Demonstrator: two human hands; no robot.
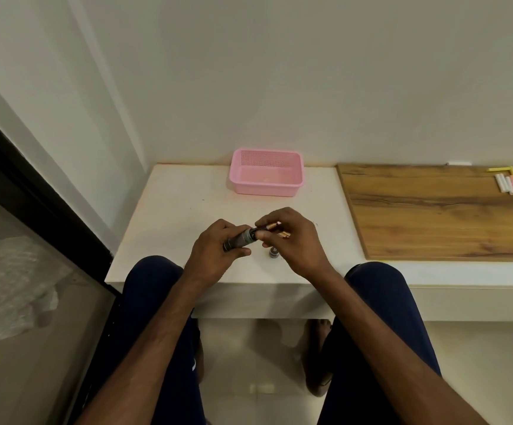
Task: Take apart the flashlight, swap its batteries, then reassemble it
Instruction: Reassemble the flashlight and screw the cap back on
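My left hand (215, 253) grips the dark grey flashlight body (239, 239) above the white table, its open end pointing right. My right hand (292, 237) pinches a copper-coloured battery (269, 227) at that open end; the battery's tip sits in the tube mouth. Another copper battery (283, 235) rests under my right fingers. The flashlight's small grey end cap (273, 252) stands on the table just below my right hand.
A pink plastic basket (266, 172) stands at the back of the white table (169, 210), with something small inside. A wooden board (433, 210) lies to the right, with several chalk sticks (508, 182) at its far corner. My knees flank the table's front edge.
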